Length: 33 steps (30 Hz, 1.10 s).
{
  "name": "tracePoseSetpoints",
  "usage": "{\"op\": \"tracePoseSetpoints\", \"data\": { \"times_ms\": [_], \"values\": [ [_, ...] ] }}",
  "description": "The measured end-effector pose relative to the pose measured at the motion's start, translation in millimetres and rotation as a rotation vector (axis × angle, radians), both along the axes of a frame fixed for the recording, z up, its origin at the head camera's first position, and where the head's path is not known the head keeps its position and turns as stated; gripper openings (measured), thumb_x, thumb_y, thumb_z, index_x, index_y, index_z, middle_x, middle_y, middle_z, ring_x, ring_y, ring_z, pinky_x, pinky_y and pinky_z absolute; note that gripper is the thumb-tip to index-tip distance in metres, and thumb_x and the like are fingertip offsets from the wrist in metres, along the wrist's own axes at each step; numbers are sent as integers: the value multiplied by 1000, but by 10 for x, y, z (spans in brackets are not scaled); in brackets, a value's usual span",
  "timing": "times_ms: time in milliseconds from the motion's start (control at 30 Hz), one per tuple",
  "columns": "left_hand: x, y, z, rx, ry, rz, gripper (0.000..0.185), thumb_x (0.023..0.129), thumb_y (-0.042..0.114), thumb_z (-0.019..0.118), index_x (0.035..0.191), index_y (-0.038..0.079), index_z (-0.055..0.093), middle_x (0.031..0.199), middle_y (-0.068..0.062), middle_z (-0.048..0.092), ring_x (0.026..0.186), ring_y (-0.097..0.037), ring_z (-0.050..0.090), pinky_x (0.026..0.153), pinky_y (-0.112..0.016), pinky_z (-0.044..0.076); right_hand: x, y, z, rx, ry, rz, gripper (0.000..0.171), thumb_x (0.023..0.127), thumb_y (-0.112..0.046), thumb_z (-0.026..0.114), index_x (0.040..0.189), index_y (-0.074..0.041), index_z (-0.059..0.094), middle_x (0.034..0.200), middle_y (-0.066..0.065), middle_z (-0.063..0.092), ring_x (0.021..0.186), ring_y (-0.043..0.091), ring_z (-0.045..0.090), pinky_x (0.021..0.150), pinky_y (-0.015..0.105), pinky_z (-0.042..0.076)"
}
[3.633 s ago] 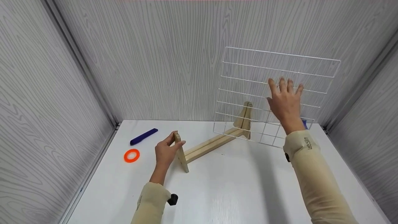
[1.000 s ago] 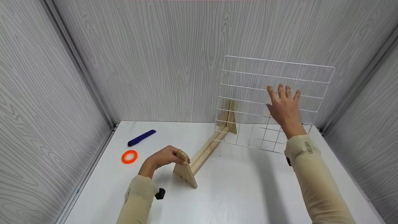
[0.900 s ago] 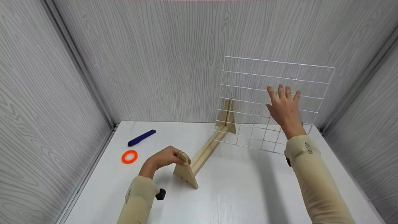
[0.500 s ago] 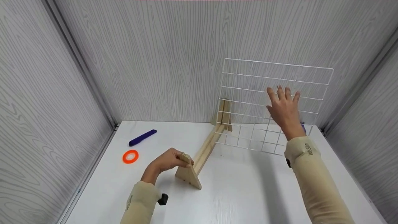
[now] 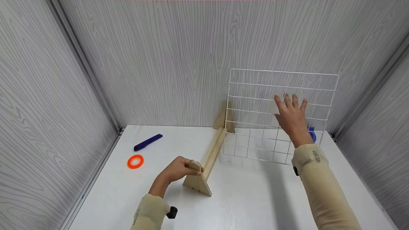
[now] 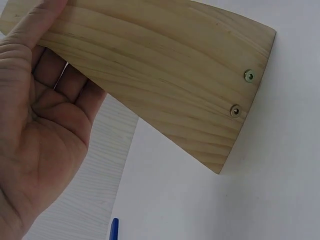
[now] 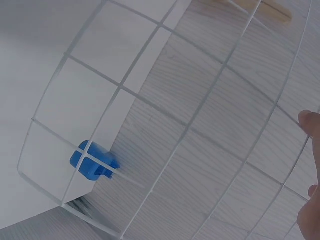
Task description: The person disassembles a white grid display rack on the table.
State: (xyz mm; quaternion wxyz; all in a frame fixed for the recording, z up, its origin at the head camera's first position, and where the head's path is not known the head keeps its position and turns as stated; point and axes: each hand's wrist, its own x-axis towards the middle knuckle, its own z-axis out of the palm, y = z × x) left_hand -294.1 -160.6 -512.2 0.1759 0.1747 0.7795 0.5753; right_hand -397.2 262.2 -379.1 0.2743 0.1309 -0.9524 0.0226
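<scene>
Only 2 small prints show, both on the sleeves. The right sleeve (image 5: pixel 314 159) carries a short dark word running along the cuff just below the wrist of the right hand (image 5: pixel 291 115); it looks like "Let's Sum", though the letters are too small to be sure. The left sleeve (image 5: pixel 148 214) bears a similar dark print below the left hand (image 5: pixel 179 168), too blurred to read. Nothing else shows any writing.
</scene>
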Motion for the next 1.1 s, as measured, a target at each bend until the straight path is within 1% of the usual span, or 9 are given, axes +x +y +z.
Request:
{"op": "tracePoseSetpoints", "data": {
  "times_ms": [167,333,600,833,967,1100],
  "values": [
    [58,67,-12,33,-1,25,24,84,19,84,104,7,81,103,-6,80,101,-15,73,94,-32,56,2,10,-13,1,-5,-15,70,92,-13,74,152,-12,40,153,32,41,145,54,32,114,78,18],
    [96,108,-49,57,-1,65,24,83,19,85,104,6,81,102,-7,80,98,-16,74,89,-30,59,-3,17,-33,10,-8,-18,70,93,-13,73,153,-10,39,153,33,39,145,54,31,114,79,18],
    [162,169,-90,94,20,109,26,84,20,84,106,6,80,104,-9,79,101,-18,74,91,-33,60,9,20,-80,6,-47,-30,70,94,-12,71,154,-8,37,155,34,36,146,54,29,114,79,16],
    [196,193,-80,79,30,141,25,85,23,83,105,8,80,105,-9,79,100,-18,74,91,-35,60,11,28,-110,11,-45,-31,70,94,-12,71,154,-7,37,155,34,37,146,54,30,114,79,17],
    [201,192,-76,83,30,149,27,83,24,85,104,8,81,104,-9,79,97,-16,74,89,-32,60,19,29,-135,20,-43,-32,69,94,-13,71,154,-7,37,154,35,37,145,54,31,113,80,17],
    [205,199,-80,85,33,158,28,82,26,86,103,8,81,102,-9,79,96,-16,74,88,-33,60,12,14,-161,42,-55,-43,70,94,-13,71,154,-7,36,155,35,35,145,54,30,113,80,17]
  ]
}}
